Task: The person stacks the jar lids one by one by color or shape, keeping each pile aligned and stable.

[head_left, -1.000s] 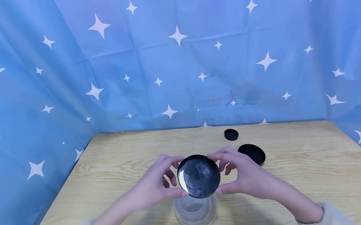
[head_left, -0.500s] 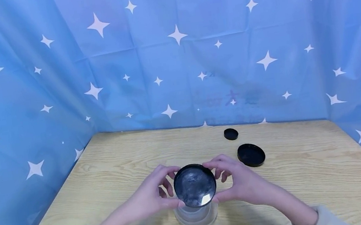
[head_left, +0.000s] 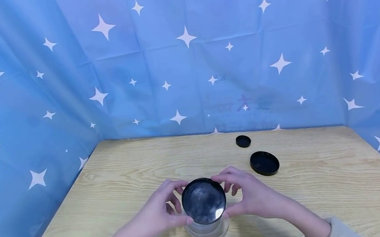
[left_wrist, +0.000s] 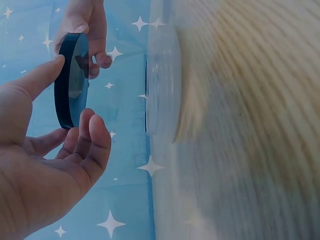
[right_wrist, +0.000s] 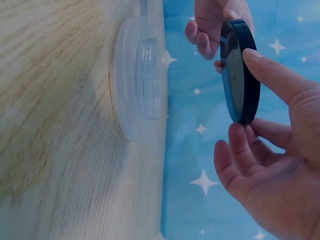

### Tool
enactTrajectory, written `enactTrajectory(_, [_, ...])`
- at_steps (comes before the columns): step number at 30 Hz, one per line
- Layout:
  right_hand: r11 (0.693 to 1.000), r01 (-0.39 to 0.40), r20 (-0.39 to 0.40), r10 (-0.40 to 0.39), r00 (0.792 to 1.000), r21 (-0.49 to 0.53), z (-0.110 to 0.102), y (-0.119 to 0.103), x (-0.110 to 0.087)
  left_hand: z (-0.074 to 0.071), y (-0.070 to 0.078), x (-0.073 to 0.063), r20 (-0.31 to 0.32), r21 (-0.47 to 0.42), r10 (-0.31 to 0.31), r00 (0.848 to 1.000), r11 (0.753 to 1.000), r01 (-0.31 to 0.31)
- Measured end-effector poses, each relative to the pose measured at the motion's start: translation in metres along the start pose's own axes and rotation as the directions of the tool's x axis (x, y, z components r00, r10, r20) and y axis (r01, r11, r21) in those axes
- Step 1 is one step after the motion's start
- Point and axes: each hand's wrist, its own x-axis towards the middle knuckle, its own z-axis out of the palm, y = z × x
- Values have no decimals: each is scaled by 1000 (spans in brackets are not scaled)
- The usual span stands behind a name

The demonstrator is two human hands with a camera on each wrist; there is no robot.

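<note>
A round black lid (head_left: pixel 203 201) with a shiny, smudged top hangs in the air between both hands. My left hand (head_left: pixel 157 211) pinches its left rim between thumb and fingers, and my right hand (head_left: pixel 254 195) pinches the right rim. Below the lid, clear round plastic pieces (head_left: pixel 209 234) sit on the table in stepped tiers; the lid partly hides them in the head view. In the left wrist view a gap shows between the lid (left_wrist: pixel 72 82) and the clear plastic tiers (left_wrist: pixel 165 82). The right wrist view shows the same gap beside the lid (right_wrist: pixel 242 75).
Two more black lids lie on the wood-grain table (head_left: pixel 118 176) behind my right hand: a larger one (head_left: pixel 265 163) and, farther back, a smaller one (head_left: pixel 243 141). A blue curtain with white stars (head_left: pixel 188 74) stands along the table's back and left sides.
Both hands have lowered the black lid toward me and slightly left, over the clear plastic tiers. Its tilt has changed and the glare on it has moved to the lower right.
</note>
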Motion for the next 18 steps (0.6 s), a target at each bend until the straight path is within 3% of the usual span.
enactTrajectory(18, [999, -37, 47, 37, 998, 0, 0, 0, -2, 10, -7, -4, 12, -53, -30, 999, 998, 31])
